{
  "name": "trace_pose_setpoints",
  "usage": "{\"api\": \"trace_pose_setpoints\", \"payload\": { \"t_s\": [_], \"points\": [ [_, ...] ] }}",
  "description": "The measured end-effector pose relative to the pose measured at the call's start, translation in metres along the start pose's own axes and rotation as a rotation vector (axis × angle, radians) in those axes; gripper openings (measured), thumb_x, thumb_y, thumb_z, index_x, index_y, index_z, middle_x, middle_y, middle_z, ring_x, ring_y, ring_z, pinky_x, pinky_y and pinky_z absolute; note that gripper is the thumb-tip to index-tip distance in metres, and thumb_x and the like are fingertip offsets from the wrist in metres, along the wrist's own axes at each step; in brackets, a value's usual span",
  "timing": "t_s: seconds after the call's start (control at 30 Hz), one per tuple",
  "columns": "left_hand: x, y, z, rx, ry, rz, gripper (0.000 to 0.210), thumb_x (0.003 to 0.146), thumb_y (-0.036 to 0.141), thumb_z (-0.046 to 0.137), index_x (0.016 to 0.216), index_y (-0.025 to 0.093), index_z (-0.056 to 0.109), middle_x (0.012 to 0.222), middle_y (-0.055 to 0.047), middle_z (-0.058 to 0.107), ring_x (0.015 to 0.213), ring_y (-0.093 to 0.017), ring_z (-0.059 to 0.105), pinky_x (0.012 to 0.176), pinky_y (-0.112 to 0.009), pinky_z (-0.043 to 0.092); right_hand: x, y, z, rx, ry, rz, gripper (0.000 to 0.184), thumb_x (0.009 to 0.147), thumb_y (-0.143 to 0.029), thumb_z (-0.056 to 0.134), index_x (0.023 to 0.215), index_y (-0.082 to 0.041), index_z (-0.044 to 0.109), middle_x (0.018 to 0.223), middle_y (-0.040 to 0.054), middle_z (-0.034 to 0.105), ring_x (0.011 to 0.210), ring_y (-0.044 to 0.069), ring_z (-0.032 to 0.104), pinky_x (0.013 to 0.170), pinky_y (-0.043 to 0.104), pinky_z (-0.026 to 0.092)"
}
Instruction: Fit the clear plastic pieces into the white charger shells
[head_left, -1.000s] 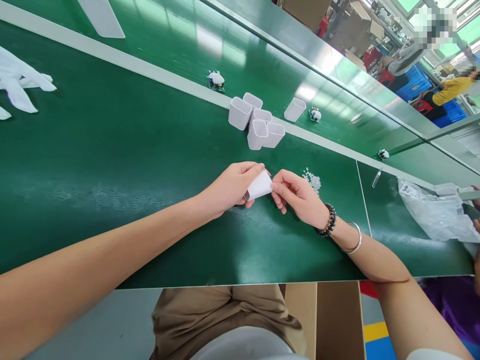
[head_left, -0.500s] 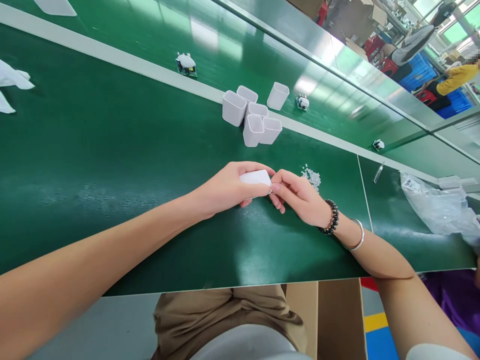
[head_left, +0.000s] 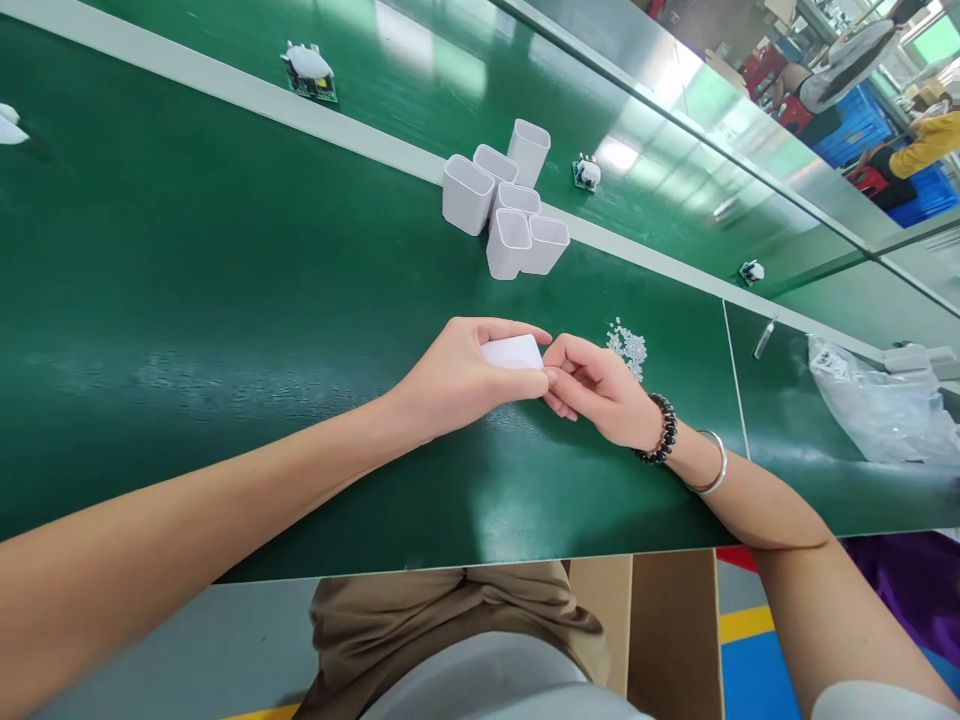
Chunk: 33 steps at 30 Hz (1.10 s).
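Your left hand (head_left: 469, 375) grips the white case (head_left: 513, 352) over the green table (head_left: 225, 260); your right hand (head_left: 604, 392) sits at the case's right end, fingers curled; I cannot tell whether they pinch anything

White casing (head_left: 511, 352), held sideways in left hand (head_left: 469, 372), partly hidden.

No legible text, label (head_left: 828, 358) on plastic bag (head_left: 881, 408) too blurred

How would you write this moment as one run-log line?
left hand: holds white casing | right hand: fingertips at its end | nearby: clear pieces, standing casings
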<state>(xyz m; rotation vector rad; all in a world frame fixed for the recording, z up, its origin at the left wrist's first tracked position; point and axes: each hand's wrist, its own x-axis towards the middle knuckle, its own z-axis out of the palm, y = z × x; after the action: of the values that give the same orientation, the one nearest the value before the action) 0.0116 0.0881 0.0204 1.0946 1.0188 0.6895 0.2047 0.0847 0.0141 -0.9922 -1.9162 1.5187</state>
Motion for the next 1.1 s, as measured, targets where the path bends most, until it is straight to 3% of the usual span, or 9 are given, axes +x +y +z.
{"api": "trace_pose_setpoints", "payload": {
  "t_s": [0.5,0.8,1.1],
  "points": [
    [0.0038,0.0022,-0.0060,0.074,-0.119,-0.012,0.027,0.068,0.023,0.066,0.094,0.019,0.074,0.058,0.004,0.054,0.047,-0.006,0.041,0.043,-0.018,0.032,-0.0008,0.0047,-0.0068,-0.026,-0.035,-0.039,0.022,0.102,-0.033,0.048,0.086,-0.018,0.050,0.067,-0.0025,0.057,0.054,0.007,0.049,0.051,0.018,0.044],
    [0.0033,0.0001,-0.0054,0.072,-0.100,0.010,0.022,0.069,0.022,0.065,0.090,0.017,0.072,0.054,0.005,0.050,0.046,-0.005,0.039,0.042,-0.016,0.031,-0.0009,0.0042,-0.0053,-0.030,-0.006,-0.031,0.023,0.100,-0.036,0.051,0.085,-0.018,0.052,0.066,-0.0019,0.060,0.053,0.006,0.052,0.049,0.017,0.046],
    [0.0029,0.0027,-0.0031,0.146,-0.063,-0.001,0.029,0.068,0.023,0.068,0.096,0.018,0.074,0.061,0.005,0.060,0.046,-0.005,0.042,0.043,-0.017,0.034,0.0001,0.0075,-0.0020,0.039,0.011,-0.018,0.026,0.098,-0.037,0.055,0.080,-0.018,0.051,0.063,-0.0012,0.063,0.050,0.007,0.055,0.047,0.017,0.048]
  ]
}}
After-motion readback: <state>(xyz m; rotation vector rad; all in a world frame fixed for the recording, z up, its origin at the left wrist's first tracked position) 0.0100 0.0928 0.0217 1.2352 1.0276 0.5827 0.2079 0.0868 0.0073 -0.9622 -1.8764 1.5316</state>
